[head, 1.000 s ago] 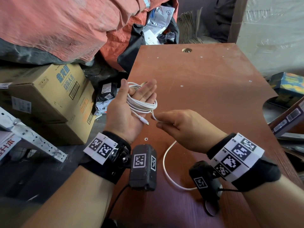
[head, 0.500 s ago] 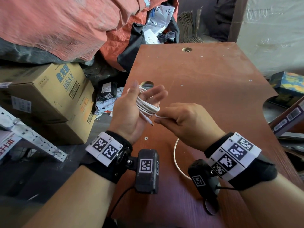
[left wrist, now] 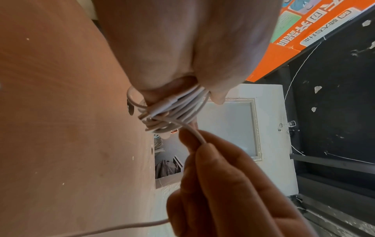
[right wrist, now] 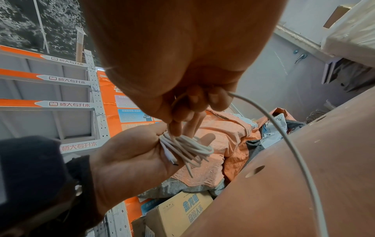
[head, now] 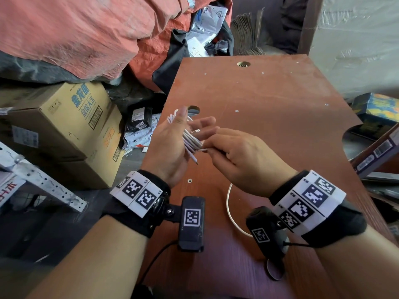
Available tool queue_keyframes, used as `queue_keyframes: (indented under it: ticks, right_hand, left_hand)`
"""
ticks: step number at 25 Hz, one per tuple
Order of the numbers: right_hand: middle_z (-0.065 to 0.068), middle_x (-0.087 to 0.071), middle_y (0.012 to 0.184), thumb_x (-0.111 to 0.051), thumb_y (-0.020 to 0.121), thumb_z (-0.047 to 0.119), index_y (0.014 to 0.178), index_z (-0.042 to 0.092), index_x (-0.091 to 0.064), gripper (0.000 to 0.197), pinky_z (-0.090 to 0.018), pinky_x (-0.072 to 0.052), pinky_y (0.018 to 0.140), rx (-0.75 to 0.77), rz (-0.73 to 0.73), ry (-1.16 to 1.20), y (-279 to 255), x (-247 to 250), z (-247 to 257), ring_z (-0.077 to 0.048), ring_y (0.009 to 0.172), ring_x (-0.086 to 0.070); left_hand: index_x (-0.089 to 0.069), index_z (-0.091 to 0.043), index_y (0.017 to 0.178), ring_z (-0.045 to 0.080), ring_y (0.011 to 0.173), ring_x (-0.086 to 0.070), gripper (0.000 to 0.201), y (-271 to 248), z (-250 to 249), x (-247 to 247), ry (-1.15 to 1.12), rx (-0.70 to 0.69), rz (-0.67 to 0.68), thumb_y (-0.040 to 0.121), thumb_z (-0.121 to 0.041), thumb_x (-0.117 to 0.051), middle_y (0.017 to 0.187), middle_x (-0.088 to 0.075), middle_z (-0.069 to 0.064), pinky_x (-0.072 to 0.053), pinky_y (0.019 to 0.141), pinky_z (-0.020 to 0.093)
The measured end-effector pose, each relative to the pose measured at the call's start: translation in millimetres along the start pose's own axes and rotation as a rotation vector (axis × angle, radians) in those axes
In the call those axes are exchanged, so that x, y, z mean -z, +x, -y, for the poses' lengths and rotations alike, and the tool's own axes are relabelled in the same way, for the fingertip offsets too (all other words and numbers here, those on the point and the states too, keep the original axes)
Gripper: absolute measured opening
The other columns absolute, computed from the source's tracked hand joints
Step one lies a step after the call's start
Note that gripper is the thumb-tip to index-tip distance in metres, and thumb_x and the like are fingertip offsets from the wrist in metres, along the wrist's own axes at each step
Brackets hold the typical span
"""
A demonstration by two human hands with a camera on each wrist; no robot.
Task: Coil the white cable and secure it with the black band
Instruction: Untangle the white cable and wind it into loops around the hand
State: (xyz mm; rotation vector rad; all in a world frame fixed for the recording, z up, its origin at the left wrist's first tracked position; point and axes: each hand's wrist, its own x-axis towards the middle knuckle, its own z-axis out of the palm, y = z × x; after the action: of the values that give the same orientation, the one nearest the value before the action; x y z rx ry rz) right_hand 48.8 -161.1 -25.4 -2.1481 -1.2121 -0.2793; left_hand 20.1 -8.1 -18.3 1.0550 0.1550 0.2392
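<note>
The white cable (head: 192,141) is wound in several loops around my left hand's fingers above the brown table (head: 269,100). My left hand (head: 190,126) holds that coil (left wrist: 172,112), thumb up against it, and one plug end (head: 195,161) hangs below. My right hand (head: 207,147) pinches the loose strand (left wrist: 194,136) right beside the coil (right wrist: 188,147). The remaining slack (head: 228,203) curves down across the table under my right wrist. A dark ring (head: 268,270), possibly the black band, lies on the table near the front edge, partly hidden by the wrist camera.
Cardboard boxes (head: 64,126) are stacked left of the table, with orange tarpaulin (head: 86,33) and packets behind them. A metal shelf rail (head: 43,182) juts in at the left. Boxes and books (head: 377,147) crowd the right edge. Two round holes (head: 243,64) pierce the tabletop.
My left hand has turned thumb-up with the coil. My right hand has moved up against the coil with the strand, and the slack on the table has shortened.
</note>
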Motion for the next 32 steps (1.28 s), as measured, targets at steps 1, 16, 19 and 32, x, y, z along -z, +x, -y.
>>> queue_keyframes:
  ticks: [1,16,19,32]
  right_hand:
    - [0.002,-0.069,0.104,-0.048,0.093,0.022,0.098,0.012,-0.069,0.023,-0.042,-0.052,0.077,0.015,-0.008,0.003,1,0,-1,-0.021,0.094,-0.065]
    - [0.005,-0.051,0.091,-0.071,0.089,0.017,0.094,0.008,-0.069,0.010,-0.018,-0.044,0.064,-0.001,-0.190,0.063,4,3,3,-0.005,0.072,-0.050]
    - [-0.001,-0.055,0.093,-0.063,0.094,0.015,0.102,0.007,-0.071,0.014,-0.019,-0.043,0.065,-0.007,-0.220,0.052,5,5,-3,-0.012,0.075,-0.053]
    - [0.007,-0.050,0.082,-0.070,0.089,0.030,0.084,0.012,-0.064,0.019,-0.006,-0.032,0.061,-0.114,-0.336,-0.002,5,17,-9,0.003,0.065,-0.042]
  left_hand:
    - [-0.033,0.014,0.136,0.028,0.075,-0.073,0.057,0,0,0,0.007,-0.001,-0.008,0.104,-0.032,-0.040,0.105,-0.069,0.028,-0.058,0.062,0.035]
    - [-0.052,-0.011,0.078,0.017,0.046,-0.044,0.039,-2,6,1,0.383,-0.056,0.009,0.105,-0.037,-0.042,0.058,-0.052,0.003,-0.039,0.048,0.031]
    - [-0.046,-0.009,0.081,0.012,0.038,-0.038,0.037,-1,5,1,0.400,-0.072,-0.001,0.105,-0.037,-0.041,0.054,-0.049,0.002,-0.035,0.044,0.027]
    - [-0.044,-0.012,0.077,0.017,0.041,-0.026,0.030,2,3,10,0.313,-0.007,0.223,0.088,-0.033,-0.063,0.053,-0.032,0.001,-0.028,0.047,0.031]
